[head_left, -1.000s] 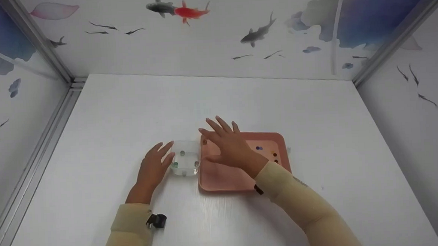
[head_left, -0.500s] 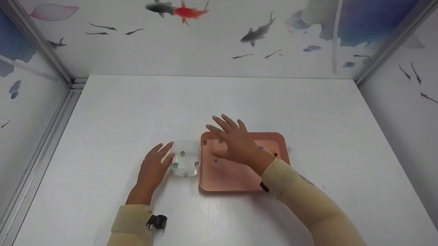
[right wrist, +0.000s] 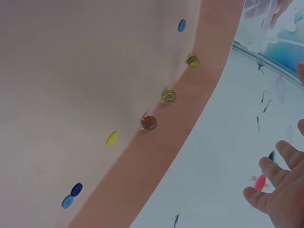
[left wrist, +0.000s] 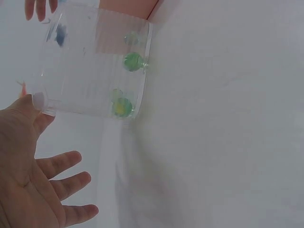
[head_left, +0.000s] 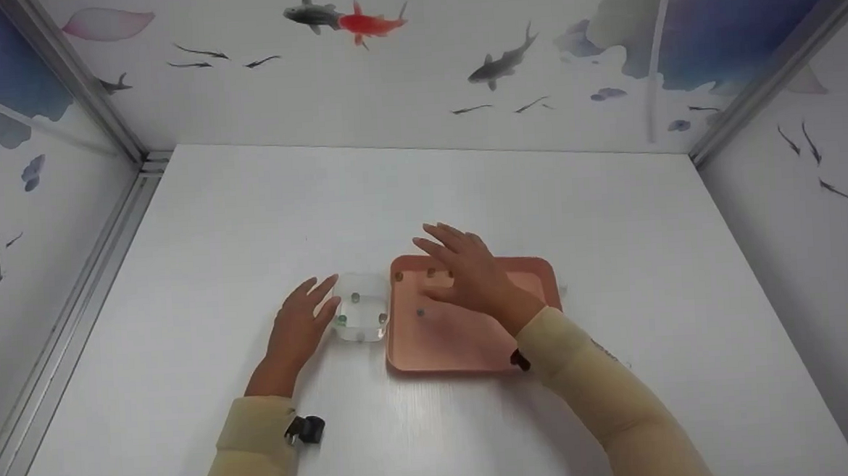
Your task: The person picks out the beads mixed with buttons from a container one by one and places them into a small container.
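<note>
My left hand is beside a clear plastic container, with thumb and index finger at its left side. In the left wrist view the other fingers are spread apart from it, while green marbles show through its wall. Over the pink tray hovers my right hand, fingers extended, holding nothing visible. Inside the tray are two yellow-striped marbles, a reddish-brown marble, a yellow button and several blue buttons. My hand and forearm hide part of the tray in the head view.
The container and tray stand side by side on a white table. A small clear piece lies just right of the tray. Printed panels with fish, such as the back wall, enclose the table. A small black device is on the left cuff.
The right hand has moved to the right over the tray, uncovering small pieces on its left side and covering those on the right. The left hand and container have stayed put.
</note>
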Demonstrator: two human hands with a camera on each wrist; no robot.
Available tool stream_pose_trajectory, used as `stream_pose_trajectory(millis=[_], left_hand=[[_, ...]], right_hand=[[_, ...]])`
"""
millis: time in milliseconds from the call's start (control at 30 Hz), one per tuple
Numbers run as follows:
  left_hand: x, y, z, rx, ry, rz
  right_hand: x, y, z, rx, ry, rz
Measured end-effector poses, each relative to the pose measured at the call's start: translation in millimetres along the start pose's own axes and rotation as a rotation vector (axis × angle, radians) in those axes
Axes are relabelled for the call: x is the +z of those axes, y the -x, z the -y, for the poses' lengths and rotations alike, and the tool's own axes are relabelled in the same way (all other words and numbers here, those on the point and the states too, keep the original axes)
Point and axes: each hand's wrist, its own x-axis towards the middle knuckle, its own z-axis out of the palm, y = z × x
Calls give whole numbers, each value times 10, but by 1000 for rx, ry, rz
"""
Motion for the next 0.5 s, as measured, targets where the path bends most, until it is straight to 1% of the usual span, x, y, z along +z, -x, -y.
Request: stream_pose_trajectory(millis=[267,400,500], left_hand=[[9,1,4,-1,-4,-8],[8,1,7,-2,-5,-6],[7,-1,8,-4,1,-3]], right_hand=[[51,15,-108,-3,-78,-81],[52,23,-149,16,-116,-85],[50,31,-169,37,-123,-81]])
